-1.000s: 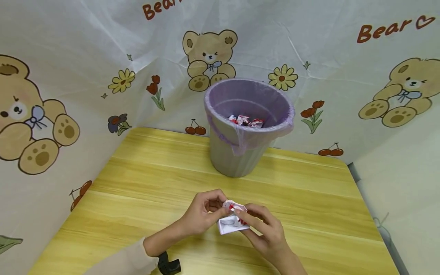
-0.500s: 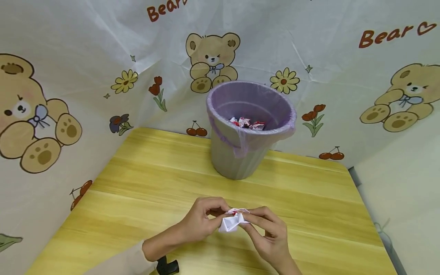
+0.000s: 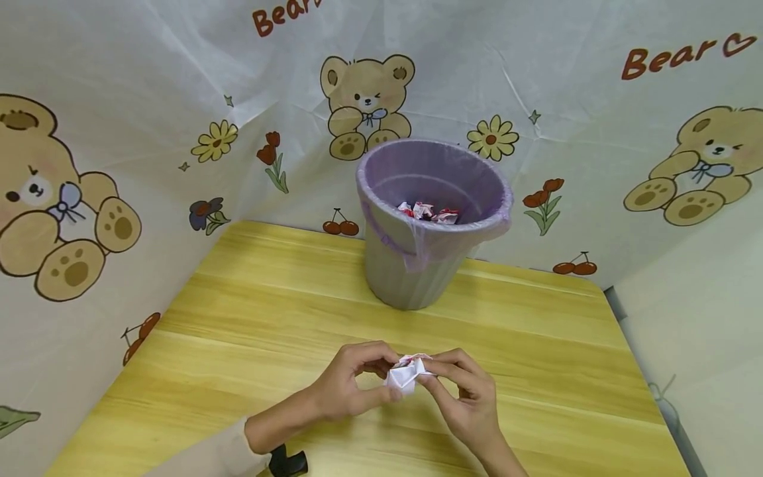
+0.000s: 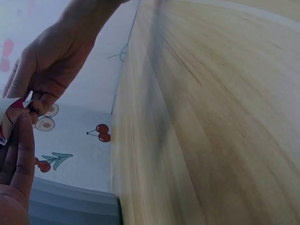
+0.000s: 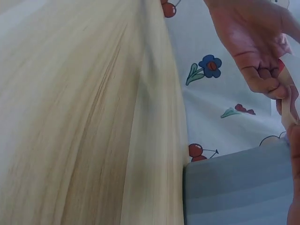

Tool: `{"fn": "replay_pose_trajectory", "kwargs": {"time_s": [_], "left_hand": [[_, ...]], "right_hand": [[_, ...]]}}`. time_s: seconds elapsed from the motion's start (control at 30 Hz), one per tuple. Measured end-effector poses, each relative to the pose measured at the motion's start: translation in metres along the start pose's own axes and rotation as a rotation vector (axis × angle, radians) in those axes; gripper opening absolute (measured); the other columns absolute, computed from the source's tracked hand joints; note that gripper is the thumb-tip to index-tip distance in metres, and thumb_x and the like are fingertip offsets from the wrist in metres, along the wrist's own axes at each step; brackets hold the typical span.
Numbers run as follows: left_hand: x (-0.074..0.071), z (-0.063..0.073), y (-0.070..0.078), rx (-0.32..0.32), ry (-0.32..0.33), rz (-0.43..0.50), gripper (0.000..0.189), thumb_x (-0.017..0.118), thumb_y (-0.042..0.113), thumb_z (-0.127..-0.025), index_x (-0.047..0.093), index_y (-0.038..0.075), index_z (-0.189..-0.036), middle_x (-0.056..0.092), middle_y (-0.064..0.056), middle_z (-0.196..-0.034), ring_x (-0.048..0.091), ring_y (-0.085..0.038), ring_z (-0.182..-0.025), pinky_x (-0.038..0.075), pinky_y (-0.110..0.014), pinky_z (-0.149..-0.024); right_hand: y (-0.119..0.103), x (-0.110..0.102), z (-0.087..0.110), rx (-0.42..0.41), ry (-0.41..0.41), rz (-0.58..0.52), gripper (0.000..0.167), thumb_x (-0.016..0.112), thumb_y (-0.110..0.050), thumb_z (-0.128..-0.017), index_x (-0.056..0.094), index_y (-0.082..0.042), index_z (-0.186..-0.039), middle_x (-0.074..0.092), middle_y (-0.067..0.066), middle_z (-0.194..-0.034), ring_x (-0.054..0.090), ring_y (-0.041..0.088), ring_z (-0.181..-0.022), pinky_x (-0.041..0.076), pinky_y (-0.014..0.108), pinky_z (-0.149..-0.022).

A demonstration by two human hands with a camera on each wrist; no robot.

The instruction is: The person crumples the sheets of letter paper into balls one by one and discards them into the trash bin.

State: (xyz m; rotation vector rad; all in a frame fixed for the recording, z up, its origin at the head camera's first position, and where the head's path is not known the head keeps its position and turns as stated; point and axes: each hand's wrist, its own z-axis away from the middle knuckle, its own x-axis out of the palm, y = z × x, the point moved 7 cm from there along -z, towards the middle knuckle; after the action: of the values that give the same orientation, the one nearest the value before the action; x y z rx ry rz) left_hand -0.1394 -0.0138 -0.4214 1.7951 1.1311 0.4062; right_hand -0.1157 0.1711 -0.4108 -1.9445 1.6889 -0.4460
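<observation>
A small piece of folded white paper [image 3: 403,376] with red print is held between both hands above the table. It looks creased and partly crumpled, its upper edge bunched. My left hand [image 3: 348,382] pinches its left side, thumb at the lower corner. On the other side, my right hand [image 3: 467,396] pinches the right edge between thumb and fingers. In the left wrist view, the paper [image 4: 10,110] shows only at the left border. The right wrist view catches a strip of the paper [image 5: 287,101] at its right border. Fingers hide part of it.
Behind the hands stands a grey bin [image 3: 405,281] with a purple liner, holding several crumpled red-and-white papers [image 3: 424,212]. The wood-grain table [image 3: 268,298] carries it. Bear-print cloth [image 3: 429,86] hangs around the back and sides.
The paper has gone from an opened, box-like shape to a more squeezed, bunched one. Both hands have stayed near the same place, and the left thumb has shifted along the lower edge.
</observation>
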Motion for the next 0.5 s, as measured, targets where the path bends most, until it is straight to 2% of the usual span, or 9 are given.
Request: {"fn": "replay_pose_trajectory", "kwargs": {"time_s": [0.07, 0.13, 0.33, 0.5], "left_hand": [[-0.0006, -0.0001, 0.0024, 0.021, 0.012, -0.034, 0.028, 0.086, 0.009, -0.09, 0.071, 0.011, -0.114, 0.076, -0.01, -0.104, 0.073, -0.005, -0.092, 0.068, -0.032, -0.08], [-0.0012, 0.0003, 0.004, 0.032, 0.03, -0.065, 0.029, 0.089, 0.011, -0.089, 0.072, 0.012, -0.112, 0.076, -0.008, -0.101, 0.072, -0.004, -0.09, 0.068, -0.03, -0.078], [0.0044, 0.0023, 0.0032, 0.045, 0.032, -0.087, 0.005, 0.073, 0.007, -0.102, 0.072, 0.011, -0.104, 0.075, -0.007, -0.094, 0.067, 0.001, -0.084, 0.066, -0.026, -0.071], [0.0024, 0.0014, 0.0047, 0.034, 0.019, -0.109, 0.011, 0.067, 0.007, -0.106, 0.072, 0.013, -0.099, 0.074, -0.005, -0.089, 0.062, 0.003, -0.08, 0.064, -0.024, -0.071]], "right_hand": [[0.0009, 0.0017, -0.0008, 0.007, 0.0, 0.004, 0.028, 0.08, 0.019, -0.083, 0.079, 0.008, -0.109, 0.073, 0.017, -0.103, 0.076, 0.02, -0.103, 0.064, 0.021, -0.086], [0.0015, 0.0037, -0.0009, 0.019, -0.001, 0.013, 0.029, 0.079, 0.021, -0.082, 0.079, 0.008, -0.109, 0.073, 0.016, -0.102, 0.076, 0.019, -0.102, 0.064, 0.021, -0.085], [0.0011, 0.0049, 0.0051, 0.064, 0.001, 0.005, 0.029, 0.078, 0.026, -0.078, 0.074, 0.01, -0.101, 0.072, 0.015, -0.1, 0.075, 0.018, -0.098, 0.065, 0.021, -0.084], [0.0022, 0.0044, 0.0031, 0.092, -0.021, -0.031, 0.029, 0.078, 0.028, -0.076, 0.072, 0.01, -0.098, 0.072, 0.015, -0.098, 0.075, 0.018, -0.097, 0.066, 0.023, -0.084]]}}
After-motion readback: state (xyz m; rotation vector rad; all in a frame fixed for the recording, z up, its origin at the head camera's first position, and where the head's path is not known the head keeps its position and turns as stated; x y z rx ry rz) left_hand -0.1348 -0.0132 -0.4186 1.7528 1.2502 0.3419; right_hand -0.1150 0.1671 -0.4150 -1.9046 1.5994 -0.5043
